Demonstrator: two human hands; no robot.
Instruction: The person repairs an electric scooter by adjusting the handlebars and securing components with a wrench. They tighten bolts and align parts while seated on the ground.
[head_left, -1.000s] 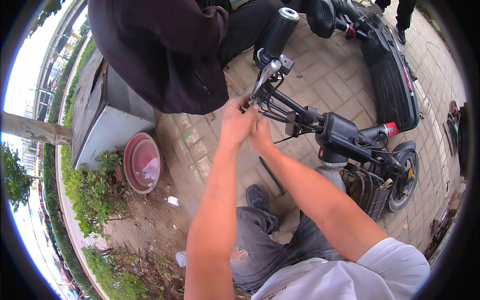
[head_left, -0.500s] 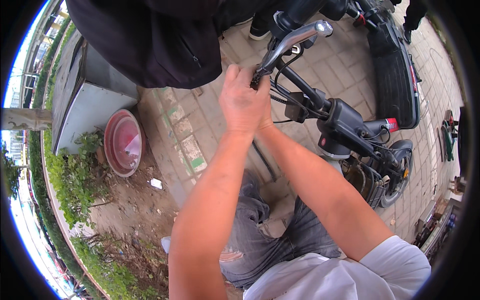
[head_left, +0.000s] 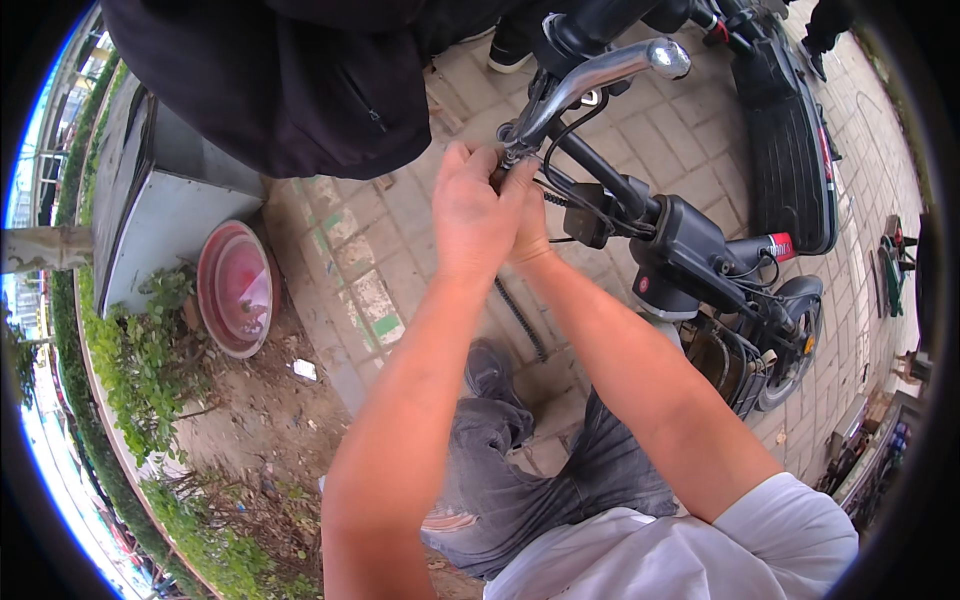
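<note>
Behind left hand (head_left: 475,215), right hand (head_left: 528,222) half-hidden.

Right hand (head_left: 528,222) mostly hidden behind left hand (head_left: 472,215); grip unclear.

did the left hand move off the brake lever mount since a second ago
No. The left hand stays at the base of the silver brake lever; only the head camera shifted.
</note>
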